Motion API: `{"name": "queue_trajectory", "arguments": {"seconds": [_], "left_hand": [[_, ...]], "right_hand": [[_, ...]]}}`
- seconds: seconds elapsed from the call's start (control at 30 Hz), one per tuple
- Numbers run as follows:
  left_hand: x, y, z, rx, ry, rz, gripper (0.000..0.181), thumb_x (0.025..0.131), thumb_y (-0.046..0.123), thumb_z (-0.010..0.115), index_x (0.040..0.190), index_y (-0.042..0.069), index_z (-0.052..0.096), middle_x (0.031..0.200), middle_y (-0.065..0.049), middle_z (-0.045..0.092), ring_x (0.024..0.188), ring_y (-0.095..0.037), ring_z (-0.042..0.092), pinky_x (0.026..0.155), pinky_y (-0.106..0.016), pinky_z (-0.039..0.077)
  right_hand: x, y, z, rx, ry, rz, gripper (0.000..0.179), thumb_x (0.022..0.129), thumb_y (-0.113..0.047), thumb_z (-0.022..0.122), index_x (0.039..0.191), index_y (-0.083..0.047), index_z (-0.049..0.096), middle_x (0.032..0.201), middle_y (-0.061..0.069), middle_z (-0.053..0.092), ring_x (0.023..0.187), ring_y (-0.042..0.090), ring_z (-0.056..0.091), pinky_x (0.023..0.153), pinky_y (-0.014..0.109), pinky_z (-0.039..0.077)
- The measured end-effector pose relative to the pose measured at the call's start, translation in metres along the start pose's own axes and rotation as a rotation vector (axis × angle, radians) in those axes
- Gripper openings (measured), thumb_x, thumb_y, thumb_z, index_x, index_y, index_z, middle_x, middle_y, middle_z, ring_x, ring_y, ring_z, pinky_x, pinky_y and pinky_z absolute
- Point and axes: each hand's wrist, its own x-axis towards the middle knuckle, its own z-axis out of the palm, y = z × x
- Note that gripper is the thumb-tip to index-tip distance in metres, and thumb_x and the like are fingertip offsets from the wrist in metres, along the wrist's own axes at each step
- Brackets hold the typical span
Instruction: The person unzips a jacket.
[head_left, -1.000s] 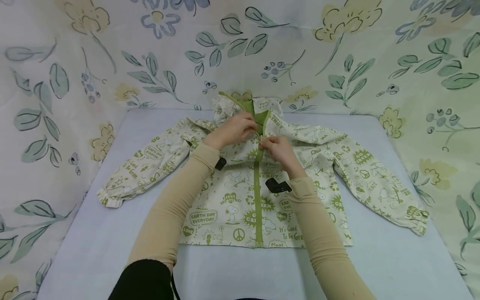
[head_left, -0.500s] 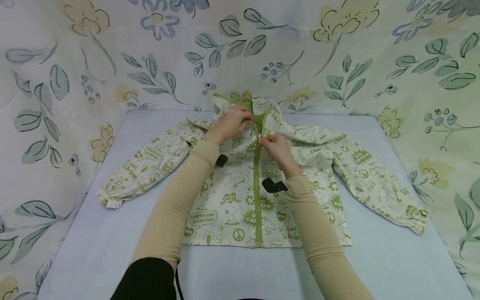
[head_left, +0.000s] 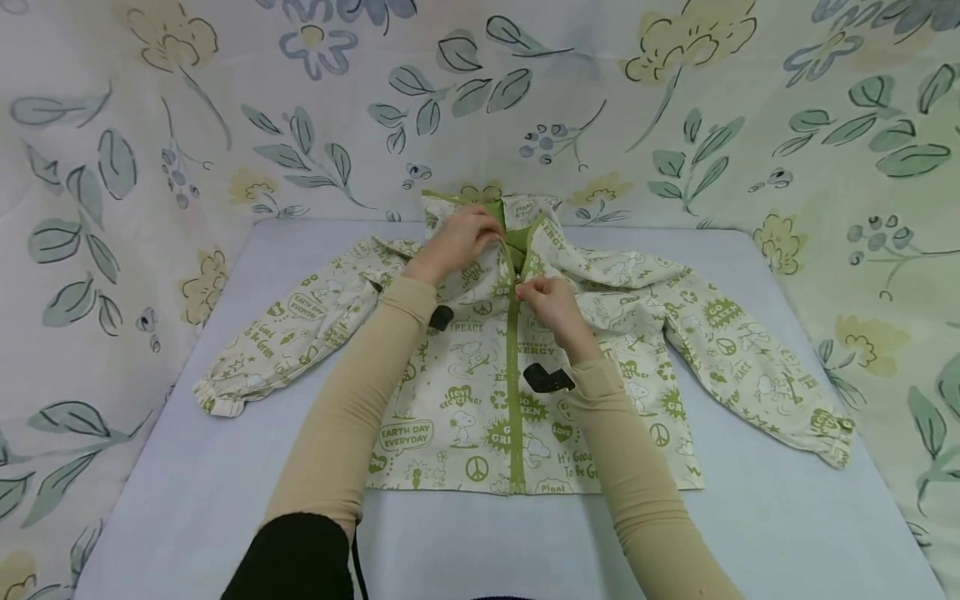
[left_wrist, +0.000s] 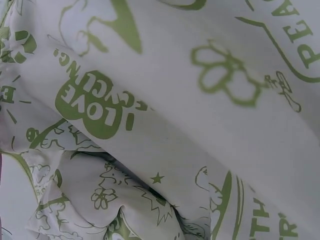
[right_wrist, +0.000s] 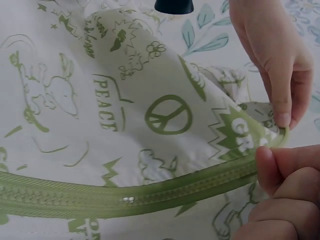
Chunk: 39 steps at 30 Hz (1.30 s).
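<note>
A white hooded jacket with green print (head_left: 465, 367) lies front up, its green zipper (head_left: 513, 375) running down the middle. The zipper is joined below my right hand, and the collar parts above it, showing the green lining (head_left: 517, 242). My left hand (head_left: 461, 242) pinches the jacket's edge by the collar and holds it raised. Lower on the zipper, my right hand (head_left: 555, 310) pinches it where the two sides meet, with a metal glint just above the fingertips. In the right wrist view both hands grip close together at the zipper's upper end; the pull is hidden by the fingers.
The jacket's sleeves spread out to the left (head_left: 292, 333) and right (head_left: 757, 367). Under it is a table with a white cover (head_left: 225, 492). A floral cloth (head_left: 480, 108) stands behind and at both sides. Black wrist cameras (head_left: 547, 377) sit near the forearms.
My left hand has moved slightly up and left, drawing the collar edge with it. My right hand has shifted a little left and ends slightly lower on the zipper.
</note>
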Motion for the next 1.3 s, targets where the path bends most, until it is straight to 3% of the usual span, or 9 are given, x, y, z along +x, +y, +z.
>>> {"name": "queue_trajectory", "arguments": {"seconds": [0.23, 0.3, 0.4, 0.47, 0.6, 0.87, 1.03, 1.3], "left_hand": [[0.0, -0.001, -0.002, -0.022, 0.013, 0.005, 0.018, 0.093, 0.014, 0.058, 0.104, 0.004, 0.067, 0.102, -0.004, 0.055, 0.095, -0.017, 0.051, 0.084, -0.025, 0.043], [0.0, -0.002, -0.002, -0.023, 0.016, 0.009, 0.018, 0.092, 0.014, 0.058, 0.104, 0.004, 0.067, 0.101, -0.004, 0.055, 0.095, -0.017, 0.051, 0.085, -0.025, 0.043], [0.001, -0.003, -0.002, -0.018, 0.019, 0.007, 0.018, 0.092, 0.014, 0.058, 0.104, 0.004, 0.067, 0.101, -0.003, 0.056, 0.095, -0.017, 0.051, 0.085, -0.024, 0.043], [0.001, -0.003, -0.003, -0.01, 0.018, -0.002, 0.018, 0.093, 0.014, 0.058, 0.104, 0.004, 0.066, 0.101, -0.003, 0.057, 0.097, -0.017, 0.051, 0.087, -0.025, 0.042], [0.001, -0.003, -0.004, -0.004, 0.013, -0.018, 0.018, 0.093, 0.015, 0.057, 0.105, 0.005, 0.066, 0.103, -0.004, 0.057, 0.099, -0.018, 0.051, 0.09, -0.025, 0.041], [0.0, -0.004, -0.004, 0.001, 0.01, -0.016, 0.018, 0.093, 0.015, 0.057, 0.104, 0.005, 0.066, 0.103, -0.004, 0.057, 0.099, -0.018, 0.051, 0.089, -0.026, 0.041], [0.0, -0.005, -0.005, 0.005, 0.027, -0.028, 0.016, 0.093, 0.015, 0.057, 0.104, 0.008, 0.066, 0.103, -0.003, 0.056, 0.098, -0.017, 0.05, 0.087, -0.025, 0.041], [-0.001, -0.006, -0.007, -0.007, 0.041, -0.04, 0.016, 0.093, 0.015, 0.057, 0.105, 0.008, 0.066, 0.098, -0.002, 0.052, 0.091, -0.016, 0.048, 0.082, -0.026, 0.042]], "right_hand": [[-0.004, 0.005, 0.002, 0.042, -0.01, 0.014, 0.031, 0.096, -0.023, 0.051, 0.096, 0.006, 0.064, 0.045, -0.002, 0.031, 0.036, 0.009, 0.023, 0.036, 0.024, 0.025], [-0.004, 0.006, 0.003, 0.043, -0.004, 0.012, 0.03, 0.096, -0.023, 0.051, 0.096, 0.005, 0.064, 0.048, 0.006, 0.043, 0.036, 0.009, 0.023, 0.035, 0.024, 0.024], [-0.005, 0.009, 0.005, 0.037, 0.001, 0.006, 0.03, 0.096, -0.022, 0.052, 0.095, 0.005, 0.064, 0.072, 0.015, 0.061, 0.036, 0.008, 0.023, 0.035, 0.023, 0.024], [-0.005, 0.012, 0.005, 0.04, -0.005, 0.008, 0.03, 0.096, -0.022, 0.052, 0.093, 0.006, 0.063, 0.094, 0.019, 0.064, 0.037, 0.008, 0.024, 0.035, 0.023, 0.024], [-0.006, 0.015, 0.007, 0.042, -0.016, 0.013, 0.032, 0.096, -0.02, 0.051, 0.09, 0.01, 0.059, 0.104, 0.013, 0.061, 0.038, 0.007, 0.026, 0.036, 0.022, 0.026], [-0.01, 0.019, 0.009, 0.031, -0.005, 0.004, 0.028, 0.096, -0.019, 0.052, 0.09, 0.007, 0.062, 0.101, 0.017, 0.061, 0.039, 0.008, 0.027, 0.037, 0.022, 0.026], [-0.013, 0.023, 0.011, 0.018, -0.012, 0.025, 0.026, 0.096, -0.019, 0.052, 0.093, 0.004, 0.063, 0.106, 0.012, 0.059, 0.039, 0.007, 0.027, 0.039, 0.022, 0.027], [-0.015, 0.033, 0.014, 0.007, -0.007, 0.035, 0.029, 0.096, -0.02, 0.053, 0.088, 0.005, 0.065, 0.081, 0.009, 0.064, 0.037, 0.007, 0.025, 0.037, 0.023, 0.026]]}}
